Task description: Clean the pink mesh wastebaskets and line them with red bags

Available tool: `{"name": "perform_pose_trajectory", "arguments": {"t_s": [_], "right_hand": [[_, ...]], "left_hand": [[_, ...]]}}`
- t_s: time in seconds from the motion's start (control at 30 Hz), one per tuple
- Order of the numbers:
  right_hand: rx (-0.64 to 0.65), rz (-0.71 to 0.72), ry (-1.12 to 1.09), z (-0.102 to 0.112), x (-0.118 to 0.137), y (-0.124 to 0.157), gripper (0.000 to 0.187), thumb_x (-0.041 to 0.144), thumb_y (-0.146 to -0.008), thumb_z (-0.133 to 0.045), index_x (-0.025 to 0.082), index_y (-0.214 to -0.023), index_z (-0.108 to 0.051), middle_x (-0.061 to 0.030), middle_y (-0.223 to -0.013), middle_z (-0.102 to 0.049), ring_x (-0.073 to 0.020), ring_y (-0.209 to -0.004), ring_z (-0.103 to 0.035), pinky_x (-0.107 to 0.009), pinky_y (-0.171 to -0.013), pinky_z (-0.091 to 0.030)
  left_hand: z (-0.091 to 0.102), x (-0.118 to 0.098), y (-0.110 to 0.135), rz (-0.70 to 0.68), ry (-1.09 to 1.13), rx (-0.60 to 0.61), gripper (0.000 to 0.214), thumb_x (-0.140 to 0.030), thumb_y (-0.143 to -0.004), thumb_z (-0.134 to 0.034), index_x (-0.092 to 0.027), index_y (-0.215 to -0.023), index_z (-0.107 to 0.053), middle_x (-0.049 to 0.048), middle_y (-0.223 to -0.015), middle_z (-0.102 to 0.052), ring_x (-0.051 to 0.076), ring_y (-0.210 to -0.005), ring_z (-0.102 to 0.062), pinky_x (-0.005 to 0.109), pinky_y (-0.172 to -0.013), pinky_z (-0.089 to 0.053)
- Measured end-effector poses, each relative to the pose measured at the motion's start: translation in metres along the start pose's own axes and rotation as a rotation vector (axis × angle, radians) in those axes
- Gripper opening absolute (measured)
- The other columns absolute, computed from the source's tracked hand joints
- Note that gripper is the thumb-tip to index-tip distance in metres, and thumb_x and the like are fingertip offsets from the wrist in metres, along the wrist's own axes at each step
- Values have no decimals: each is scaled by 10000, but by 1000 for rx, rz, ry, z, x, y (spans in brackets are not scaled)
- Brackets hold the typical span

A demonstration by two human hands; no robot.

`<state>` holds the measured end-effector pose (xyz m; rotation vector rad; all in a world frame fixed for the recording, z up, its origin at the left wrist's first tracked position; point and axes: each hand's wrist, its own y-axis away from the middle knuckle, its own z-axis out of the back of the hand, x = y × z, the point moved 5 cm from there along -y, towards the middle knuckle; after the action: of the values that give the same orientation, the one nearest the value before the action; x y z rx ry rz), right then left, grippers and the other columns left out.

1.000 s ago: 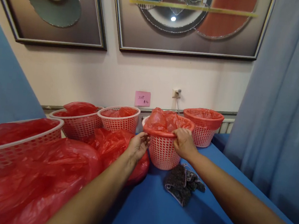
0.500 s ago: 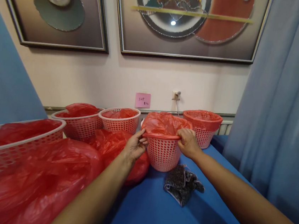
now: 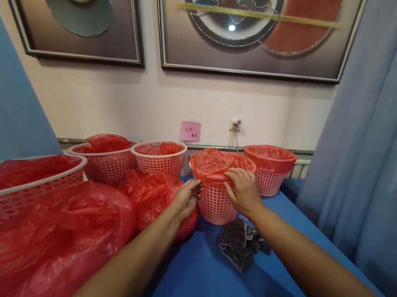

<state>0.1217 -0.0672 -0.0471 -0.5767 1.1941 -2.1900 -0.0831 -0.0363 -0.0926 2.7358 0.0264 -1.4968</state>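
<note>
A white perforated plastic basket (image 3: 218,206) stands upright in front of me. Its mouth is lined with a red plastic bag (image 3: 214,162), whose edge is folded down over the rim. My left hand (image 3: 186,198) pinches the folded edge of the bag at the front left of the basket. At the front right, the fingers and thumb of my right hand (image 3: 245,191) close on the bag at the rim. A crumpled dark grey cloth (image 3: 240,242) with a pale edge lies below my right hand, apart from it.
Behind on the right stands another lined basket (image 3: 268,182). To the left are a round basket (image 3: 157,164), a further basket (image 3: 118,166) and a large near basket (image 3: 26,189). Full-looking red bags (image 3: 65,233) lie before them on the blue surface (image 3: 188,279). Blue curtain (image 3: 377,139) hangs right.
My right hand has moved left along the rim toward the basket's front. My left hand has shifted slightly right and down, with the bag's edge drawn down there.
</note>
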Motion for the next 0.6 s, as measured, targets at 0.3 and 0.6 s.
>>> {"name": "perform_pose_trajectory", "arguments": {"t_s": [0.3, 0.6], "right_hand": [[-56, -74, -53, -19, -4, 3, 154, 255, -948, -562, 196, -1053, -659, -82, -990, -715, -252, -961, -607, -419, -943, -410], [-44, -72, -61, -17, -16, 4, 165, 149, -887, -513, 189, -967, -652, -85, -885, -680, -257, -887, -600, -393, -840, -425]], "left_hand": [[2, -6, 12, 30, 136, 5, 77, -94, -804, -663, -158, -762, -662, 23, -732, -708, 113, -618, -655, 197, -523, -468], [-31, -26, 21, 106, 325, 120, 94, -208, -899, -680, -153, -836, -637, -21, -670, -630, 49, -454, -506, 166, -430, -396]]}}
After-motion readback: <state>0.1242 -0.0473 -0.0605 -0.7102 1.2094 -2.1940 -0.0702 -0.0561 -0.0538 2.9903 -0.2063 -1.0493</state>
